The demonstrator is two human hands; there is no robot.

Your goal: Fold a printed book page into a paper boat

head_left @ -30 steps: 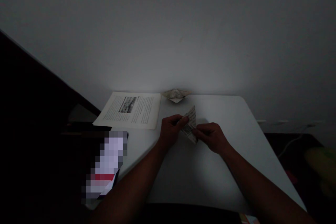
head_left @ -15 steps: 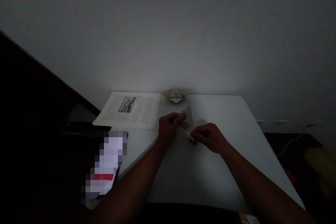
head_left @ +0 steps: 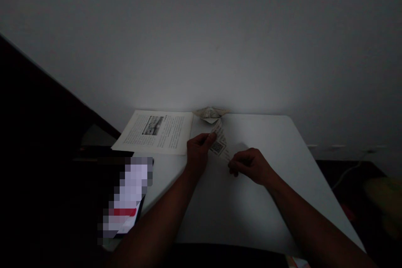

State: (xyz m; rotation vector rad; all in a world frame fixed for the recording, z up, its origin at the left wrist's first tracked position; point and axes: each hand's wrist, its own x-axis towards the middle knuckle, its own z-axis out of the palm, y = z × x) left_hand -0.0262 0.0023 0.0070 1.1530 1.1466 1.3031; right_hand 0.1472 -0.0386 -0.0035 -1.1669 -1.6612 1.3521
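A folded piece of printed paper (head_left: 219,146) with a QR-like square on it is held above the white table (head_left: 260,134). My left hand (head_left: 198,150) grips its left edge, thumb on top. The fingers of my right hand (head_left: 246,163) pinch its lower right corner. Just beyond, against the wall, sits a folded paper boat-like shape (head_left: 210,114), made of similar printed paper. The underside of the held paper and the fingertips beneath it are hidden.
Printed sheets (head_left: 157,132) with a picture lie at the table's back left. A phone or tablet (head_left: 130,197) with a lit, blurred screen rests along the left edge. A wall (head_left: 201,42) rises behind the table. At right, a pale cable (head_left: 345,172) hangs.
The held paper and my left hand have shifted slightly left. The paper has tilted, and more of it shows between my hands. My right hand stays nearly in place.
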